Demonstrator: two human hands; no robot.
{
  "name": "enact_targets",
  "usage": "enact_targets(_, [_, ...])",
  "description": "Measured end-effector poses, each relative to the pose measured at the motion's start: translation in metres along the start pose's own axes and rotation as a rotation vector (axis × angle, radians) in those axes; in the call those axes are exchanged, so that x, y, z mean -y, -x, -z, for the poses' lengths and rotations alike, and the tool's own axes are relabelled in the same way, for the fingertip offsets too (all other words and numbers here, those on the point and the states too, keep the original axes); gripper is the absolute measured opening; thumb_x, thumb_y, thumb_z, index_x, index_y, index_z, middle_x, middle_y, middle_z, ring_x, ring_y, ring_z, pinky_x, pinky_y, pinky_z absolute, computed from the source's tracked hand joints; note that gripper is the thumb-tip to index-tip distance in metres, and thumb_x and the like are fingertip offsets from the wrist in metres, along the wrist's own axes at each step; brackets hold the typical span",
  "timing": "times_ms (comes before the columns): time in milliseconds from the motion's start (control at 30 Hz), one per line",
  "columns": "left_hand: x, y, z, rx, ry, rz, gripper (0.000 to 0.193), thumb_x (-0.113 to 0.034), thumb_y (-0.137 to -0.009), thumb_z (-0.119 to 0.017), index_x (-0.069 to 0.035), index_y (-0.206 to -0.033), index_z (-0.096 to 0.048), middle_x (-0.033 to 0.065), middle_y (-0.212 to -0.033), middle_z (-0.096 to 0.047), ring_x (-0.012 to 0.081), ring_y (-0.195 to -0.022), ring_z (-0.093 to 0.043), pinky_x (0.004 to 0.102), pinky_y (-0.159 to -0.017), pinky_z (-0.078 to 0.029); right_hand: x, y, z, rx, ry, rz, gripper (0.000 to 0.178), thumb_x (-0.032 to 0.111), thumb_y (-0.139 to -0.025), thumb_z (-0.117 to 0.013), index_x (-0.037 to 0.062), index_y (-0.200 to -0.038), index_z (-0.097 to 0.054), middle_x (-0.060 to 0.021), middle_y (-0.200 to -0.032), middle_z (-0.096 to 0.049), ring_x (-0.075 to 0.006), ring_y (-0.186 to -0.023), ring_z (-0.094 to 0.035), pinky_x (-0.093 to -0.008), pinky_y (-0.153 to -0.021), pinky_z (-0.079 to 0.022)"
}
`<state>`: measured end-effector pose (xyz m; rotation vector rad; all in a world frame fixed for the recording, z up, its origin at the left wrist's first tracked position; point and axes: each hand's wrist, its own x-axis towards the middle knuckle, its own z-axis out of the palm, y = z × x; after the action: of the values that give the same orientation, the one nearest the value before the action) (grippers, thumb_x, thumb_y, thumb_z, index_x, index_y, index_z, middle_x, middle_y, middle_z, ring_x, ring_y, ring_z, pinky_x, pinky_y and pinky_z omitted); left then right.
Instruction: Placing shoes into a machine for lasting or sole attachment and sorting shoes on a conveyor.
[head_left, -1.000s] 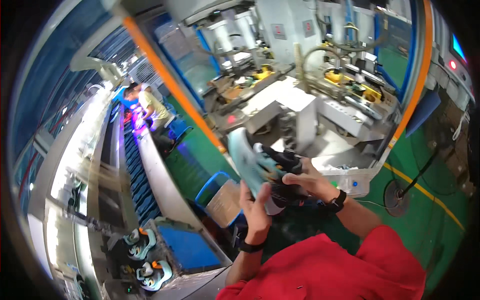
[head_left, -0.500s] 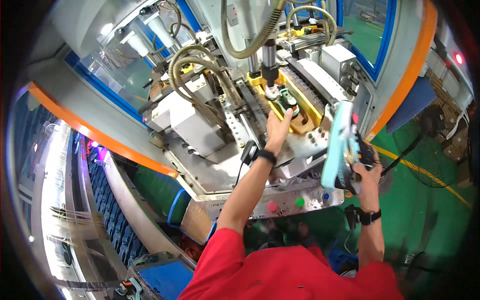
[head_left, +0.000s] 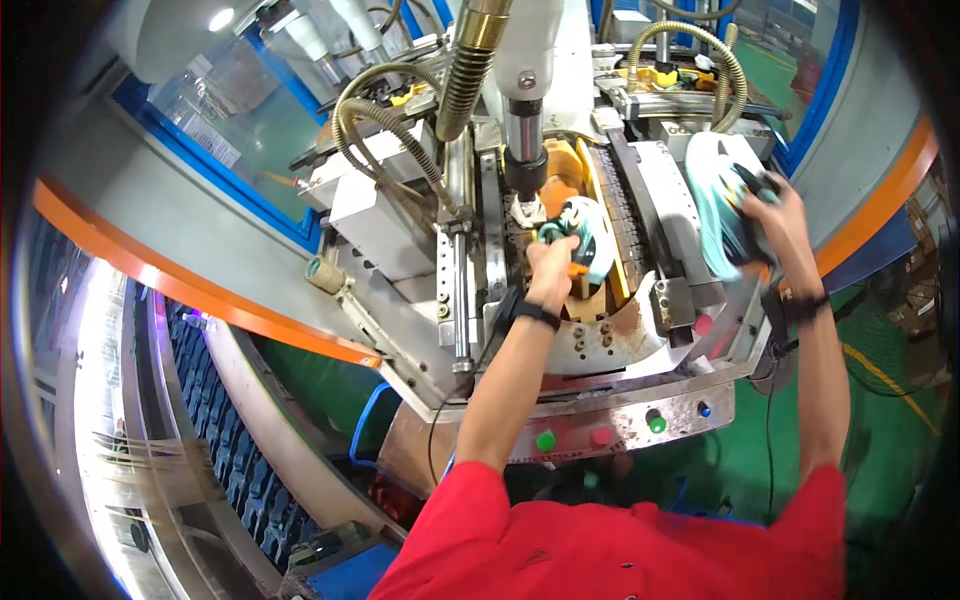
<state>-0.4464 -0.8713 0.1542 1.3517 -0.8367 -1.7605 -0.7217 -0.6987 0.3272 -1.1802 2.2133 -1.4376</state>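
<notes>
My left hand [head_left: 553, 268] is closed on a shoe [head_left: 592, 235] with a white and mint-green sole, tilted over the yellow-edged bed of a press machine. Its fingers pinch the dark upper side; part of the shoe is behind them. Just left of that shoe, the vertical metal press rod [head_left: 525, 150] comes down to a whitish piece. Off to the right, my right hand [head_left: 783, 225] grips a second shoe [head_left: 712, 205], with a mint sole and dark upper, smeared by motion. It is held up in front of a white metal block beside the bed.
A yellow side wall [head_left: 607, 225] borders the bed. Ribbed hoses [head_left: 385, 110] arch at its left. Along the machine's front edge runs a panel with several coloured buttons [head_left: 601, 437]. Orange-edged frames [head_left: 200, 278] flank me, and a conveyor [head_left: 225, 420] lies at the left.
My right hand has lifted its shoe up and away from me, over the machine's right side. The left hand now has a shoe tilted up from the bed. The view has shifted.
</notes>
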Motion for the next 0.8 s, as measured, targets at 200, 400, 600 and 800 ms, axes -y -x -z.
enact_targets(200, [-0.039,0.218,0.114,0.229,0.137,0.041,0.026,-0.005,-0.091,-0.06,0.002,-0.116,-0.059,0.0057,-0.102,-0.065,0.0149,-0.09,-0.064,0.0311,-0.08,-0.053,0.015,-0.079,-0.179,0.469,0.503,-0.058,0.064,0.03,-0.059,-0.079,-0.008,-0.107,-0.061,-0.0234,-0.105,-0.066,-0.0327,-0.096,-0.066,-0.0371,-0.081,-0.053])
enact_targets(400, [-0.04,0.378,0.224,-0.203,0.029,-0.105,0.054,-0.004,-0.082,-0.06,0.008,-0.132,-0.043,0.0132,-0.121,-0.058,0.0212,-0.113,-0.057,0.0335,-0.099,-0.044,-0.02,-0.048,-0.337,0.413,0.625,-0.007,0.053,0.028,-0.075,-0.069,0.0003,-0.119,-0.061,-0.0217,-0.112,-0.066,-0.0357,-0.106,-0.065,-0.0411,-0.089,-0.052])
enact_targets(600, [0.032,0.485,0.26,-0.805,0.236,-0.223,0.038,0.0,-0.087,-0.059,0.002,-0.124,-0.052,0.0033,-0.097,-0.059,0.0112,-0.078,-0.056,0.0235,-0.066,-0.044,-0.013,-0.008,-0.355,0.414,0.57,0.059,0.057,0.03,-0.084,-0.063,-0.007,-0.119,-0.037,-0.0296,-0.109,-0.063,-0.0407,-0.097,-0.066,-0.0462,-0.082,-0.054])
enact_targets(800, [0.109,0.52,0.249,-1.028,0.276,-0.202,0.035,-0.003,-0.089,-0.06,0.004,-0.123,-0.055,0.0122,-0.112,-0.064,0.0221,-0.1,-0.064,0.0306,-0.084,-0.053,0.018,0.231,-0.259,0.566,0.123,0.838,0.028,0.006,-0.085,-0.057,0.0019,-0.111,-0.062,-0.0191,-0.108,-0.061,-0.0368,-0.102,-0.058,-0.0432,-0.087,-0.047])
